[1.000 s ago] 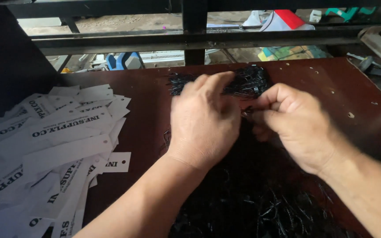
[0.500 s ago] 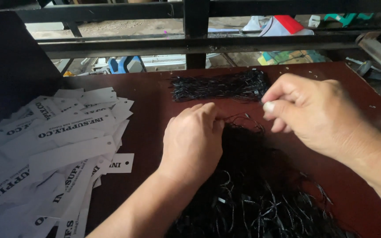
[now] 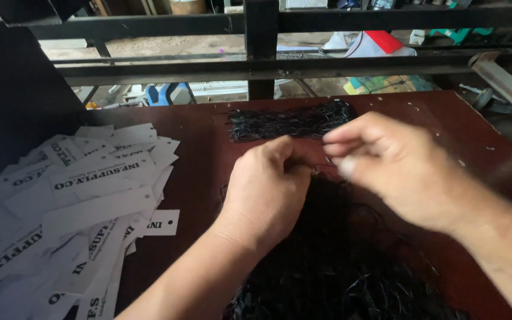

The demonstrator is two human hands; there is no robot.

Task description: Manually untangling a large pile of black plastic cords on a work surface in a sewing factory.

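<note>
Dark red tabletop (image 3: pixel 197 148) under me: my left hand (image 3: pixel 268 189) and right hand (image 3: pixel 386 166) pinch one black string (image 3: pixel 318 168) between them, above the loose near pile (image 3: pixel 339 261); the tidy bundle (image 3: pixel 291 121) lies crosswise, just beyond.

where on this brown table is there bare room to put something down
Bare strip of table between the white tags and the left hand. Bare right side, from the neat black bundle to the right edge past the right hand. Crowded: tags on the left, loose black strings in the near middle.
</note>
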